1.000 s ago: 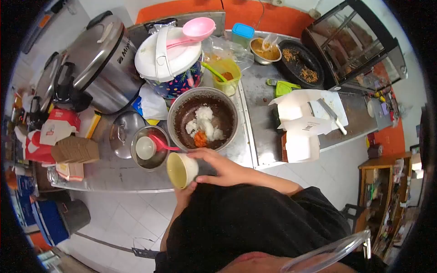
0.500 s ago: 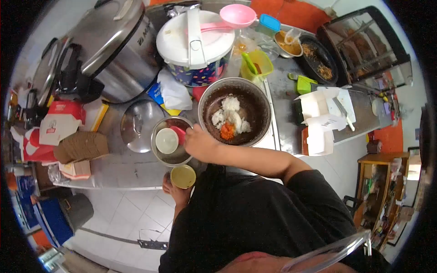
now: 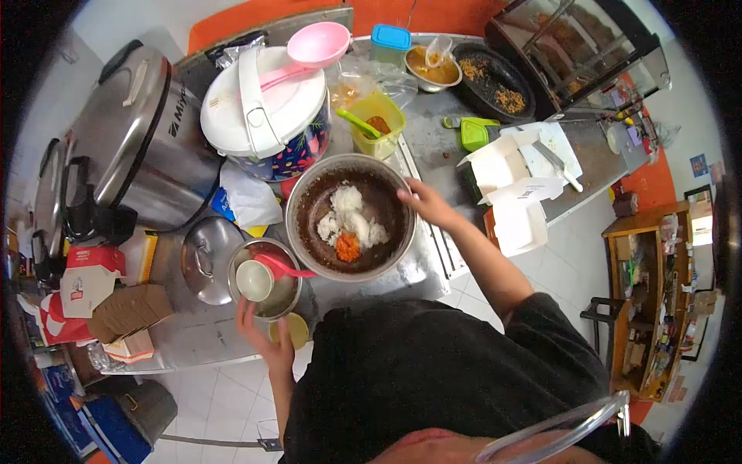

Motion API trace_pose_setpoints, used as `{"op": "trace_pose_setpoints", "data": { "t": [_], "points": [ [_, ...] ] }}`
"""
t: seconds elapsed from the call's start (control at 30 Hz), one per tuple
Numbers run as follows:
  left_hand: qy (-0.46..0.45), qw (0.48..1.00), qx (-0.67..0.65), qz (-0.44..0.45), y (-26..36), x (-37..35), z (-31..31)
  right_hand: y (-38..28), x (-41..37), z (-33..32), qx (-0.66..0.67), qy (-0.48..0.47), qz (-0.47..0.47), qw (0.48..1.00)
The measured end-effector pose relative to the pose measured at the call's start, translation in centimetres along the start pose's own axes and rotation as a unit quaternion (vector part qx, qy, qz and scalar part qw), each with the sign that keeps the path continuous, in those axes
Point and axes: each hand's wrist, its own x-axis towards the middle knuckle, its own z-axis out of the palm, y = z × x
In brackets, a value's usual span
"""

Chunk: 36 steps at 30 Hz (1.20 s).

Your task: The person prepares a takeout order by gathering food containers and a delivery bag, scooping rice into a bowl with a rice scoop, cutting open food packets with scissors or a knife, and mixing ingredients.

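Note:
My right hand [image 3: 429, 204] grips the right rim of a deep metal pot [image 3: 300, 220], thumb and fingers at its edge. Inside lie clumps of white rice [image 3: 346, 199] and a mound of orange-red paste [image 3: 348, 247]. My left hand [image 3: 267, 340] is low at the counter's front edge, its fingers stretched towards a smaller metal bowl [image 3: 291, 300]. A yellowish round tub [image 3: 297, 330] sits beside its thumb, partly covered by the hand. In the smaller bowl are a pale cup [image 3: 254, 281] and a red-handled utensil [image 3: 287, 266], its handle reaching over the rim.
A metal lid [image 3: 207, 267] lies left of the bowls. Behind stand a large steel cooker [image 3: 147, 147], a white-lidded patterned container [image 3: 290, 151] and a yellow-green tub [image 3: 388, 130]. Open white boxes [image 3: 518, 224] and a knife [image 3: 558, 164] are at the right.
My right hand has left the red handle in the smaller bowl and moved right to the pot's rim. My left fingers have extended away from the yellowish tub. The view has shifted.

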Motion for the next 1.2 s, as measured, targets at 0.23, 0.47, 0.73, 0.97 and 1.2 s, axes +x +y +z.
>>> {"op": "trace_pose_setpoints", "data": {
  "t": [0.23,0.47,0.73,0.97,1.2],
  "points": [
    [-0.211,0.969,-0.129,-0.023,2.1,11.3,9.6,-1.0,-6.4,-1.1,-0.038,-0.048,0.002,0.998],
    [-0.188,0.982,0.019,-0.013,3.1,8.6,9.9,1.2,7.7,1.3,0.071,-0.226,-0.076,0.969],
    [-0.149,0.982,0.104,-0.046,2.7,6.1,7.8,-0.3,16.3,14.3,-0.140,-0.448,-0.449,0.760],
    [-0.127,0.988,0.038,-0.081,2.7,5.1,8.0,-0.7,13.9,11.9,-0.208,-0.416,-0.358,0.810],
    [-0.040,0.998,0.002,-0.051,2.7,3.6,8.7,-0.1,12.9,4.5,-0.177,-0.317,0.020,0.932]
  ]
}}
